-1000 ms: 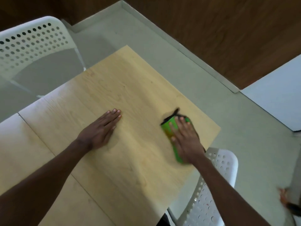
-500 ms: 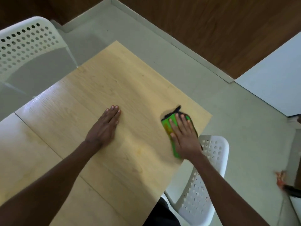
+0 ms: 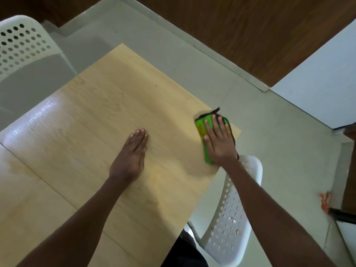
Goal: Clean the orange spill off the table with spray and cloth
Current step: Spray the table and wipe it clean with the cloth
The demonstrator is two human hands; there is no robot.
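Note:
A green cloth with a black edge lies on the light wooden table near its right corner. My right hand presses flat on the cloth with straight fingers and covers most of it. An orange stain shows on the cloth beside my fingers. My left hand rests flat on the table's middle, palm down, holding nothing. A faint orange smear is on the wood just right of my left wrist. No spray bottle is in view.
A white perforated chair stands at the table's right edge under my right forearm. Another white chair is at the far left. A grey floor, a wooden wall and a white panel lie beyond.
My right hand has slid the cloth a little toward the table's right corner. My left hand stays flat in the same place. The camera has shifted slightly.

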